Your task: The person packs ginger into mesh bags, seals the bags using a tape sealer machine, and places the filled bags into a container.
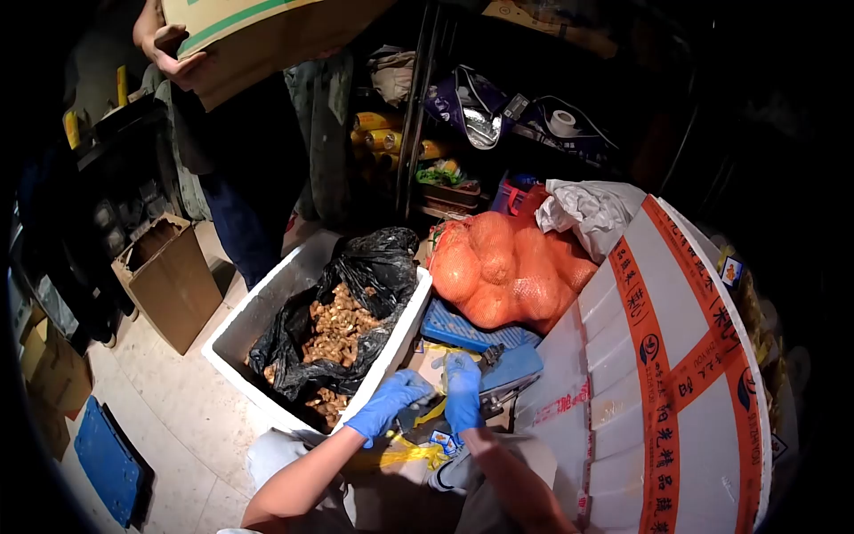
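Both my hands wear blue gloves and are close together at the lower middle. My left hand [393, 406], fingers curled, is beside the near right wall of a white foam box [222, 351]. Fingers bent together, my right hand [463, 392] is in front of a blue-topped platform [511, 367]. What either hand grips is too small or hidden to make out. A yellow plastic strip [432, 414] shows between them, with more yellow plastic [418, 456] below. In the foam box, a black plastic bag [378, 258] lies open around knobbly ginger [338, 325].
A red mesh sack [503, 271] of large round produce lies ahead. A big foam box with orange tape [623, 374] stands right. Another person's hand [173, 58] holds a carton [258, 44]. An open cardboard box [173, 285] and blue panel [108, 458] are left; shelves [414, 116] behind.
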The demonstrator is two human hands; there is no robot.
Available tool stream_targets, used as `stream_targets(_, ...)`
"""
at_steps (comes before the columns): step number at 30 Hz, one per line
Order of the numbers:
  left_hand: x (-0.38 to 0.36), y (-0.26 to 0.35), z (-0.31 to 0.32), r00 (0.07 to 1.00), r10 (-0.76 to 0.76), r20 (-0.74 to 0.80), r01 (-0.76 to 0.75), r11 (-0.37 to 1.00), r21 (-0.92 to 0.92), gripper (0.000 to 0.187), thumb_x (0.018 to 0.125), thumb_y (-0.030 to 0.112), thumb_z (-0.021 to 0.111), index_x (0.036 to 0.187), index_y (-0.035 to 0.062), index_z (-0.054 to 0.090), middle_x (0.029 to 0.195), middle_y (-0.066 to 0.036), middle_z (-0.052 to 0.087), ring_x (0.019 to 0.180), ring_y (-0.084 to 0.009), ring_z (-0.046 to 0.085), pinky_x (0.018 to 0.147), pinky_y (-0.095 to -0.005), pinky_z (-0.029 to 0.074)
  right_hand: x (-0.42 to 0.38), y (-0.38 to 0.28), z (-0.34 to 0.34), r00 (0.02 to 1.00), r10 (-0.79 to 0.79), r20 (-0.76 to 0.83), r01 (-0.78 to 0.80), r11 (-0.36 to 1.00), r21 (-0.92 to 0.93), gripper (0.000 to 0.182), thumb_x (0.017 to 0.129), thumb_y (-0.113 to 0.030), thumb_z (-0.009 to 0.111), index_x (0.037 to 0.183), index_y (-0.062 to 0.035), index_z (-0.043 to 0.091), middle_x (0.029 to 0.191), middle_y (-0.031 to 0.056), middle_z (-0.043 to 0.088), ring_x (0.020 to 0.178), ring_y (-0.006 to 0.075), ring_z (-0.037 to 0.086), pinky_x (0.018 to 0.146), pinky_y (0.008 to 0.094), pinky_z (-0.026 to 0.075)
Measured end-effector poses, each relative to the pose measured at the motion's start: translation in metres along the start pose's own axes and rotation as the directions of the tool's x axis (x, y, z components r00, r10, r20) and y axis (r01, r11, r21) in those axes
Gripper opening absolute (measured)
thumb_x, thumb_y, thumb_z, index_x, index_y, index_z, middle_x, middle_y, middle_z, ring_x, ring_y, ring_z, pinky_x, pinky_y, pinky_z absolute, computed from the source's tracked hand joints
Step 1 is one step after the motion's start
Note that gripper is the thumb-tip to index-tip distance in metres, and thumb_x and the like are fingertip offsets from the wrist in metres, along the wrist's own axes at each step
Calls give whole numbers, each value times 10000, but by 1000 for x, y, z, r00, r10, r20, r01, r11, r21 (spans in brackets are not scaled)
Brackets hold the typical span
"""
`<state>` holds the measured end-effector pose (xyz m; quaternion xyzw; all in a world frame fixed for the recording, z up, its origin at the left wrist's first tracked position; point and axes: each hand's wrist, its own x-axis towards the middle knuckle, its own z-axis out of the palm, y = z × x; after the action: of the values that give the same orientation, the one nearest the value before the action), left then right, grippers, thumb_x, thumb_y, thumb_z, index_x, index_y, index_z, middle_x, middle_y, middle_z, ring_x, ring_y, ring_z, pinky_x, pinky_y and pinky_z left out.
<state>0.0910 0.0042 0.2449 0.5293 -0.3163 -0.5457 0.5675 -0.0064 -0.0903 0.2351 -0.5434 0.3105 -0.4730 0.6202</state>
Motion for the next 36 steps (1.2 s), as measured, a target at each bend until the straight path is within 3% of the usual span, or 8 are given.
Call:
stream_targets(2, 14, -26, -24, 962, 150, -229, -49, 917, 396, 499, 650, 383, 683, 886, -16, 498, 746, -117, 527, 703, -204, 532, 640, -284, 434, 1, -2, -1, 998, 61, -1, -61, 998, 2, 164, 836, -92, 441, 721, -65, 554, 575, -48, 396, 482, 31, 307, 432, 186, 234)
stream_targets(3, 5, -18, -28, 909, 262, -323, 90, 634, 768, 687, 568, 500, 696, 959, -21, 479, 891, -179, 537, 832, -263, 546, 687, -308, 441, 1, -13, 4, 992, 123, 2, -123, 992, 5, 159, 837, -95, 448, 719, -66, 550, 578, -50, 395, 484, 33, 311, 435, 187, 238)
stream_targets(5, -13, -22, -42, 904, 319, -285, 186, 307, 933, 835, 534, 574, 670, 1051, -39, 436, 1019, -240, 494, 931, -315, 517, 752, -358, 432, -4, -21, 6, 981, 189, -28, -188, 981, 49, 149, 839, -100, 458, 715, -70, 535, 587, -55, 391, 501, 31, 306, 443, 190, 242)
stream_targets(8, -29, -65, -78, 937, 25, -347, 347, 31, 938, 876, 519, 586, 667, 1116, 6, 395, 1070, -190, 502, 973, -325, 502, 790, -406, 414, -6, -16, 2, 987, 159, 31, -156, 983, -93, 129, 831, -99, 461, 716, -66, 511, 606, -60, 385, 541, 39, 298, 464, 204, 258)
stream_targets(12, -51, -93, -104, 927, -223, -301, 305, -14, 952, 723, 609, 563, 592, 1098, 47, 456, 1004, -129, 580, 911, -249, 571, 772, -330, 434, -16, -30, 3, 993, 91, 69, -80, 986, -144, 158, 828, -120, 462, 692, -59, 517, 607, -48, 397, 550, 45, 297, 485, 209, 266)
stream_targets(16, -57, -89, -88, 883, -198, -426, 411, -115, 904, 616, 713, 567, 428, 1036, 54, 538, 980, -126, 591, 897, -236, 578, 753, -321, 438, -14, -16, 3, 997, 21, 79, -6, 983, -182, 199, 822, -145, 476, 654, -54, 531, 577, 3, 475, 562, 81, 402, 538, 238, 338)
stream_targets(25, -63, -101, -78, 929, -132, -345, 303, -261, 917, 436, 794, 494, 374, 898, 160, 635, 932, -39, 616, 865, -200, 589, 686, -342, 439, -7, -20, 2, 996, -24, 84, 34, 993, -117, 210, 832, -126, 471, 656, -66, 569, 546, -53, 391, 514, 44, 301, 463, 204, 264)
stream_targets(36, -151, -144, -9, 930, -73, -360, 347, -148, 926, 549, 733, 587, 418, 677, 89, 641, 661, -105, 617, 621, -261, 606, 553, -363, 456, -12, -34, 15, 992, 26, 124, -27, 1000, 4, 153, 797, -109, 482, 663, -45, 522, 578, -37, 435, 536, 50, 328, 483, 211, 288)
